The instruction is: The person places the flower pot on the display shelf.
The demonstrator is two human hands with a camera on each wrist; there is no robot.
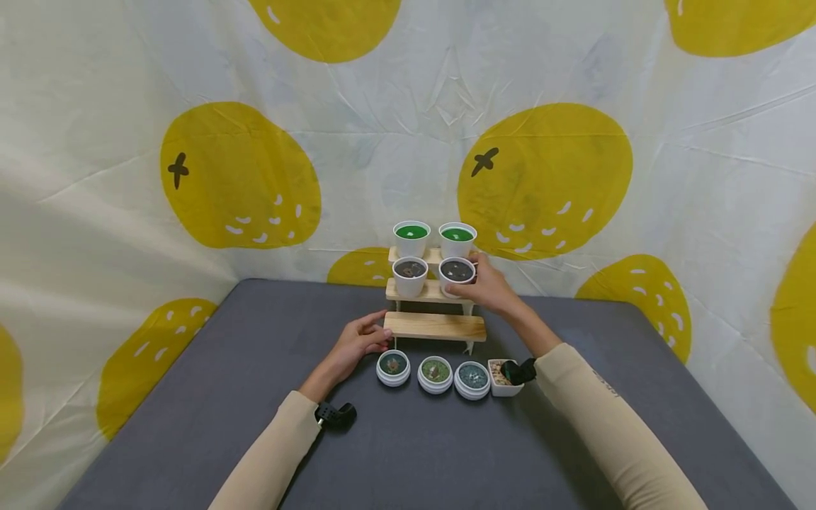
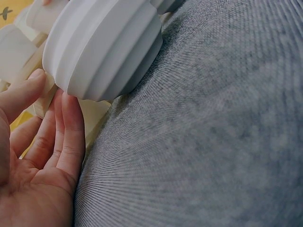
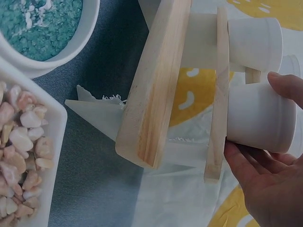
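A three-step wooden stand with pale supports stands on the table. My right hand grips a white cup with dark filling on the middle step, at the right, thumb and fingers on opposite sides. Left of it on that step is a second white cup with dark filling. At the left end of the lowest step, my left hand holds the board's edge between thumb and fingers. In the left wrist view a ribbed white pot partly covers that edge.
Two white cups with green filling stand on the top step. Before the stand, a row holds round white pots, one with teal grains, and a square dish of pebbles. A fruit-patterned cloth hangs behind.
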